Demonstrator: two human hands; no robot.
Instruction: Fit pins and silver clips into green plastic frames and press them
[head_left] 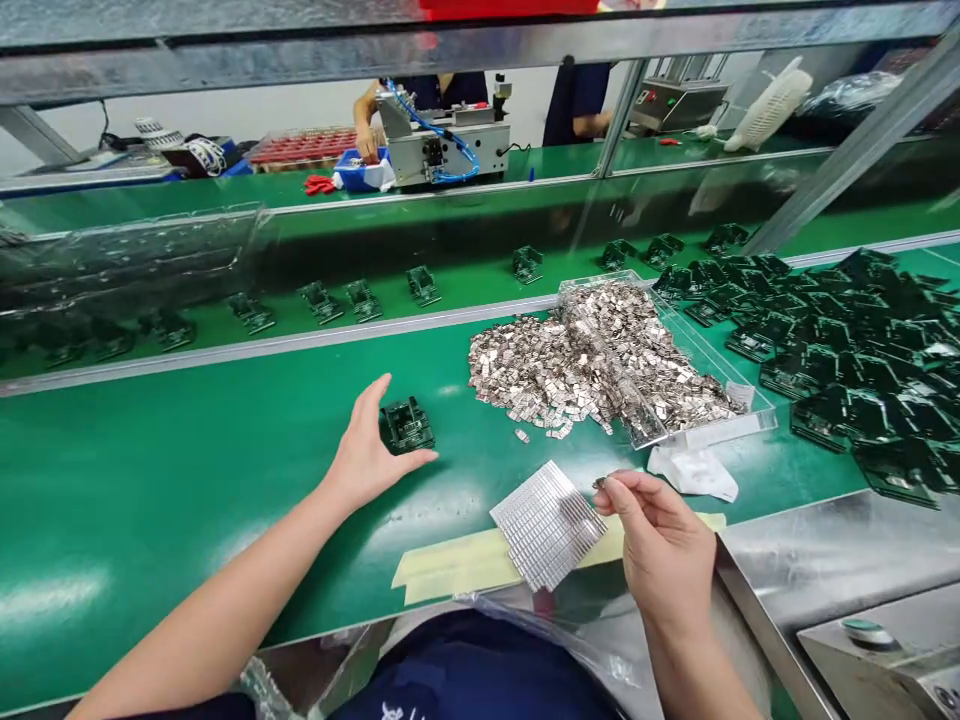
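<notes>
My left hand [364,450] is open, thumb and fingers spread around a small dark green assembly [409,425] on the green bench; I cannot tell if the skin touches it. Held up over the bench front, my right hand [664,535] pinches a small metal piece [599,484] between thumb and fingertips. Just left of those fingertips lies a silver sheet [547,525] marked off in rows of small rectangles, partly over pale yellow tape [450,568]. Beyond it, a heap of small metal pieces [525,370] spills out of a clear tray [701,435].
Many dark green assemblies [832,350] are piled at the right. Several more [362,300] stand in a line on the strip behind the metal rail [300,343]. A white crumpled cloth [694,472] lies by the tray. Across the bench, a co-worker's hand [367,140] is beside a machine [450,140].
</notes>
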